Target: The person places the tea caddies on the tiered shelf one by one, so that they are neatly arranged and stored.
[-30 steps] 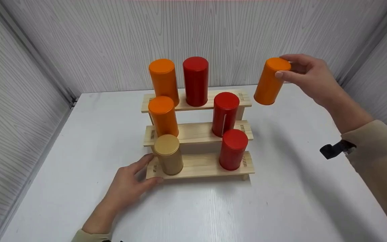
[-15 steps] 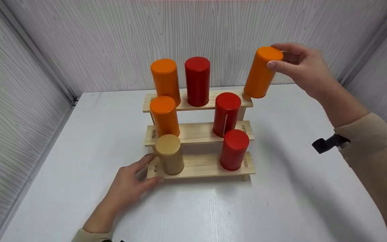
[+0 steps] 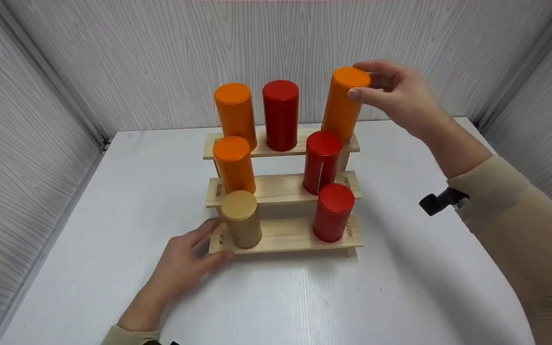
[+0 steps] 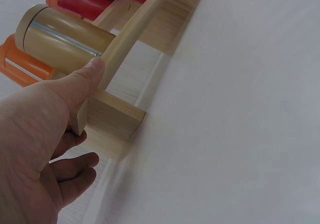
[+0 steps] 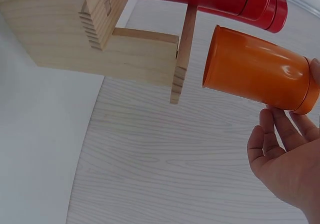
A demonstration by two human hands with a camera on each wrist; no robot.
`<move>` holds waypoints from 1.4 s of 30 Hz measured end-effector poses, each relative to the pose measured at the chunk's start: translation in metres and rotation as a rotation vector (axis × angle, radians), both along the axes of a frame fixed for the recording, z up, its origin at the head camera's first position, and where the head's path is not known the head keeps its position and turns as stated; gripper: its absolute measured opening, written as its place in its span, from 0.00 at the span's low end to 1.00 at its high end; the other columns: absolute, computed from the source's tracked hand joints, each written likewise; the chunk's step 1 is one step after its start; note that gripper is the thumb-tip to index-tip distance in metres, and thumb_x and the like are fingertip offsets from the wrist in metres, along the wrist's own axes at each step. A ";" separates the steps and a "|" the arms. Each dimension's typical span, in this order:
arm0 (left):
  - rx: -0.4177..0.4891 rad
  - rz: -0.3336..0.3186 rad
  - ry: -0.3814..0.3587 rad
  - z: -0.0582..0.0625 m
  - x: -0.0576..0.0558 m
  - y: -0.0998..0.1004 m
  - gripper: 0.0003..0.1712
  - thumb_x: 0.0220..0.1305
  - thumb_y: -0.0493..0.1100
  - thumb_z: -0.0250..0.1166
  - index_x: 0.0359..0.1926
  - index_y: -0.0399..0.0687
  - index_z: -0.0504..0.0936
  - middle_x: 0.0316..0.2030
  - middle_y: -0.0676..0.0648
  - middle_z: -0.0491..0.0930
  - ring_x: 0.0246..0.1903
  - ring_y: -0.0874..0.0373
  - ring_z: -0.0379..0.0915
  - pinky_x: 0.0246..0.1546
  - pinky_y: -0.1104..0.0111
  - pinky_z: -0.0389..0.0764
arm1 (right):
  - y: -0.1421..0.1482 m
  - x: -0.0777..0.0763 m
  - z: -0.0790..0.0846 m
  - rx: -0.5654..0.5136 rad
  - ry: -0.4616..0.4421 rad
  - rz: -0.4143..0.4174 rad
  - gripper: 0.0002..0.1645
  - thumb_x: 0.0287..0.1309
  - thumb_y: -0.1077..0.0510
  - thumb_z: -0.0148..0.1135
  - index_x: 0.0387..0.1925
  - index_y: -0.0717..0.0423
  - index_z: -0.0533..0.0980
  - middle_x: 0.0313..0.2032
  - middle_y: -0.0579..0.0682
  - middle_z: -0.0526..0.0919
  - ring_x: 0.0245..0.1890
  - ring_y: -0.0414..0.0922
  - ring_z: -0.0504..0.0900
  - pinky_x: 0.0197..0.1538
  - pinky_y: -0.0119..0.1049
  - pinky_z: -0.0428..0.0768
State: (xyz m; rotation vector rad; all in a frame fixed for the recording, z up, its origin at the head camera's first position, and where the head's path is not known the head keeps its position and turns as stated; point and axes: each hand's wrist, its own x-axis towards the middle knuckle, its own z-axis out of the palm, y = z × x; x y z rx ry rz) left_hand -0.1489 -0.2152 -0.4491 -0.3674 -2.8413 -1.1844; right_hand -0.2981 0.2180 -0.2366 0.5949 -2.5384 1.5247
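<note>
My right hand (image 3: pixel 400 96) holds an orange canister (image 3: pixel 344 108) near its lid, thumb in front and fingers behind. The canister is over the right end of the top step, and the right wrist view shows a gap between its base (image 5: pixel 211 57) and the board. My left hand (image 3: pixel 180 263) grips the left end of the three-step wooden rack (image 3: pixel 285 235) at the bottom step, thumb on the front edge. Beside that hand stands a gold canister (image 3: pixel 241 220). A red canister (image 3: pixel 281 115) stands mid top step, with another orange canister (image 3: pixel 235 115) left of it.
On the middle step stand an orange canister (image 3: pixel 234 165) at left and a red canister (image 3: pixel 323 163) at right. Another red canister (image 3: pixel 334 213) stands at the bottom step's right end. The rack sits on a white table (image 3: pixel 276 297), with wood-grain panels (image 3: pixel 161 62) behind and beside it.
My right hand has carried the orange canister leftward, from beside the rack to over the top step's right end, rising slightly at first. My left hand and the other canisters stay put.
</note>
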 end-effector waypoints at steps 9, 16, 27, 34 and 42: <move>-0.005 0.003 -0.014 0.002 -0.002 0.001 0.50 0.57 0.66 0.79 0.77 0.58 0.74 0.72 0.49 0.75 0.70 0.45 0.72 0.72 0.45 0.72 | -0.017 -0.004 -0.005 0.009 -0.031 0.030 0.36 0.68 0.46 0.73 0.73 0.48 0.74 0.62 0.52 0.82 0.61 0.49 0.81 0.67 0.40 0.80; 0.005 -0.004 -0.001 0.002 -0.002 0.002 0.49 0.58 0.66 0.79 0.76 0.56 0.75 0.72 0.48 0.75 0.70 0.44 0.72 0.71 0.44 0.72 | -0.022 -0.004 -0.010 0.015 -0.041 0.042 0.37 0.68 0.45 0.73 0.74 0.48 0.74 0.62 0.52 0.83 0.61 0.49 0.81 0.66 0.41 0.81; 0.001 -0.001 0.003 0.001 -0.002 0.001 0.49 0.58 0.65 0.79 0.76 0.56 0.75 0.71 0.49 0.75 0.70 0.44 0.72 0.71 0.45 0.72 | -0.026 -0.006 -0.014 0.025 -0.041 0.059 0.38 0.69 0.44 0.72 0.75 0.48 0.72 0.62 0.51 0.82 0.61 0.48 0.81 0.66 0.41 0.81; -0.002 0.000 -0.013 0.001 -0.001 0.001 0.49 0.57 0.64 0.80 0.77 0.57 0.74 0.72 0.50 0.74 0.71 0.45 0.71 0.72 0.45 0.71 | -0.026 -0.005 -0.017 -0.002 -0.041 0.080 0.36 0.70 0.46 0.71 0.74 0.49 0.72 0.62 0.51 0.82 0.60 0.48 0.81 0.66 0.40 0.81; -0.005 0.006 -0.021 0.000 -0.001 -0.001 0.50 0.56 0.65 0.80 0.77 0.59 0.74 0.71 0.50 0.75 0.71 0.45 0.72 0.71 0.44 0.72 | -0.021 -0.003 -0.023 -0.034 -0.042 0.090 0.37 0.73 0.46 0.68 0.77 0.47 0.69 0.66 0.51 0.80 0.64 0.48 0.80 0.69 0.40 0.79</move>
